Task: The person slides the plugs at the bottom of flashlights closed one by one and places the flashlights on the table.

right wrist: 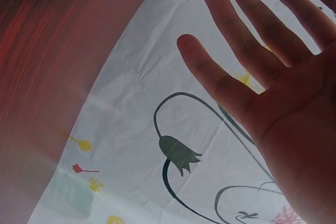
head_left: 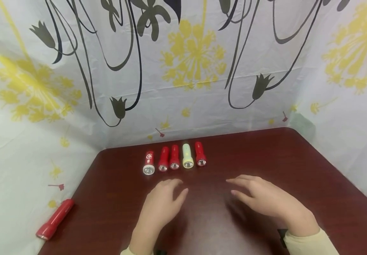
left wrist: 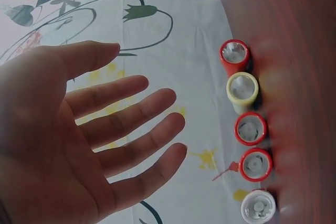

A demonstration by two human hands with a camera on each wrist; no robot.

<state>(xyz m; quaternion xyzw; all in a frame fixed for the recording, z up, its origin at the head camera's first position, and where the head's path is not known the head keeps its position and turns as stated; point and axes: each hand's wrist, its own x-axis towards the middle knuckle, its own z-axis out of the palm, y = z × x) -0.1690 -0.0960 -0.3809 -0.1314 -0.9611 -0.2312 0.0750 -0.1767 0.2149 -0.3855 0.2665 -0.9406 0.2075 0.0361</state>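
Note:
Several small flashlights lie in a row near the table's back edge, lens ends toward me. From the left come a red flashlight with a white rim point(head_left: 149, 163), two plain red flashlights point(head_left: 163, 159) point(head_left: 174, 157), a pale mint flashlight with a yellow rim point(head_left: 187, 156) and another red flashlight point(head_left: 200, 154). My left hand point(head_left: 161, 203) hovers in front of the row, holding nothing. To its right, my right hand point(head_left: 263, 196) is likewise over the table with nothing in it. Both wrist views show fingers spread and relaxed, the left hand point(left wrist: 115, 135) and right hand point(right wrist: 278, 87) alike.
A longer red flashlight point(head_left: 55, 219) lies at the table's left edge. The dark red-brown table point(head_left: 250, 152) is bordered at the back and sides by a white curtain point(head_left: 183, 120) printed with yellow and grey flowers.

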